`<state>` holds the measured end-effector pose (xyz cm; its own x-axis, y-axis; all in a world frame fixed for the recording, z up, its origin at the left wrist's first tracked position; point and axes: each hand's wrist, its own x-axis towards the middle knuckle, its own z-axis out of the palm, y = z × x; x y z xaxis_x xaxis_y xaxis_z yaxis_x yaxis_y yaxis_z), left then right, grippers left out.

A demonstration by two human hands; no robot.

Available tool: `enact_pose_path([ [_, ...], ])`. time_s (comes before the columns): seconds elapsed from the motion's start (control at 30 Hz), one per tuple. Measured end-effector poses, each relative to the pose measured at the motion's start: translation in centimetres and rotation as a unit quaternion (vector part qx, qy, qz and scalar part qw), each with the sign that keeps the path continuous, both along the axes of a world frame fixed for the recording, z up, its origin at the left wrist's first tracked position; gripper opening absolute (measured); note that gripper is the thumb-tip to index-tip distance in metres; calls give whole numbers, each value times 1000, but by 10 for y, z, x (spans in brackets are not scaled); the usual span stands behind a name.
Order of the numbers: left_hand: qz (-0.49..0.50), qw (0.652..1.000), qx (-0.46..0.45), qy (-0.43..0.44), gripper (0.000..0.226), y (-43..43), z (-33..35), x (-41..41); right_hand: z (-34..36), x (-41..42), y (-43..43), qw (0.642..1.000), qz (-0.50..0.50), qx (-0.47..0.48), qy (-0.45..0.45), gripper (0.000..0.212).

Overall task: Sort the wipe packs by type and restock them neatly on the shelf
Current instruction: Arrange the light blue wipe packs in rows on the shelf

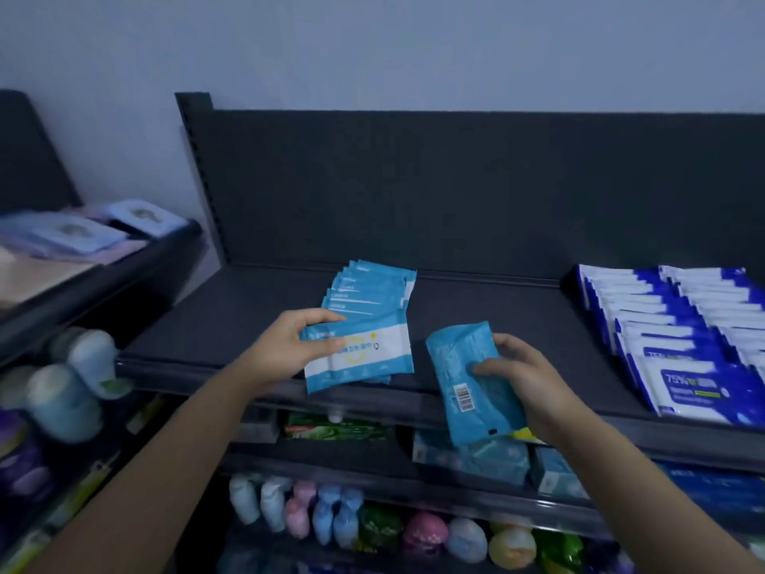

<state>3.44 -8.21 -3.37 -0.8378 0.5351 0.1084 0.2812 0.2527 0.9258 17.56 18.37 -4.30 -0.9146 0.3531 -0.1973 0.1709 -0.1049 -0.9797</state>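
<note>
Nearest the camera, two bare forearms reach up from the bottom edge toward a dark shelf [256, 325]. Below its front lip, lower shelves carry a green box [337, 428], light blue packs [492, 455] and a row of small pastel bottles [314, 515], all blurred.

The right hand [517, 377] grips a light blue pack [467, 383] by its right side, fingers curled over the face and thumb behind. This pack is tilted, back side up, with a barcode showing, and it hangs over the shelf's front edge without touching the shelf.

The left hand [298, 341] pinches the left edge of the front pack [364, 350] of a row [368, 292], thumb on top and fingers under. That pack shows a white band with a yellow ring across its light blue face, and it lies at the shelf's front edge, overlapping the packs behind. The row runs back in overlapping steps toward the back panel [414, 180].

Well apart to the right, dark blue packs [679, 337] with white labels lie in two overlapping rows, the front one marked 75%.

At far left a neighbouring rack holds pale canisters [78, 379] and, higher up, flat lilac packs [78, 234], out of focus.
</note>
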Motion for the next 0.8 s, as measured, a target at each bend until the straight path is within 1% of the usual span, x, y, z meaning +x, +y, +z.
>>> enact_pose_path([
  [0.1, 3, 1000, -29, 7, 33, 4, 5, -25, 4, -31, 9, 1000, -1, -18, 5, 29],
  [0.17, -15, 998, -55, -4, 38, 8, 11, -38, 5, -48, 14, 1000, 10, -16, -4, 30],
  [0.27, -25, 996, -77, -27, 26, 14, 15, -57, 4, -72, 20, 1000, 19, 5, -19, 32],
  [0.33, -21, 996, -79, -48, 25, 17, 16, -69, 0, -86, 21, 998, 5, 60, -27, 33],
  [0.4, -25, 995, -74, -62, 23, 17, 15, -79, -5, -99, 24, 987, -11, 151, -52, 40],
  [0.43, -35, 995, -70, -67, 22, 17, 14, -85, -7, -105, 26, 973, -11, 219, -76, 46],
  [0.47, -50, 994, -68, -75, 22, 17, 13, -91, -8, -110, 28, 948, -7, 302, -104, 51],
  [0.5, -69, 992, -69, -84, 22, 18, 12, -96, -9, -115, 29, 911, -11, 392, -125, 52],
  [0.53, -92, 989, -76, -91, 23, 20, 11, -101, -8, -119, 28, 873, -25, 470, -123, 49],
  [0.57, -110, 986, -88, -92, 24, 21, 10, -106, -8, -125, 26, 850, -38, 516, -96, 42],
  [0.6, -124, 983, -99, -89, 26, 23, 9, -112, -7, -131, 22, 850, -45, 523, -52, 35],
  [0.63, -134, 982, -108, -83, 29, 24, 8, -118, -5, -139, 16, 870, -42, 491, -11, 27],
  [0.67, -144, 980, -111, -75, 31, 26, 8, -124, -2, -148, 9, 900, -35, 435, 12, 19],
  [0.73, -167, 978, -107, -62, 30, 26, 11, -138, 1, -169, -4, 952, -41, 302, 10, 12],
  [0.77, -170, 979, -96, -65, 28, 24, 13, -146, -1, -180, -7, 969, -59, 238, -1, 15],
  [0.8, -162, 981, -78, -74, 25, 20, 17, -155, -1, -190, -8, 977, -80, 197, -16, 21],
])
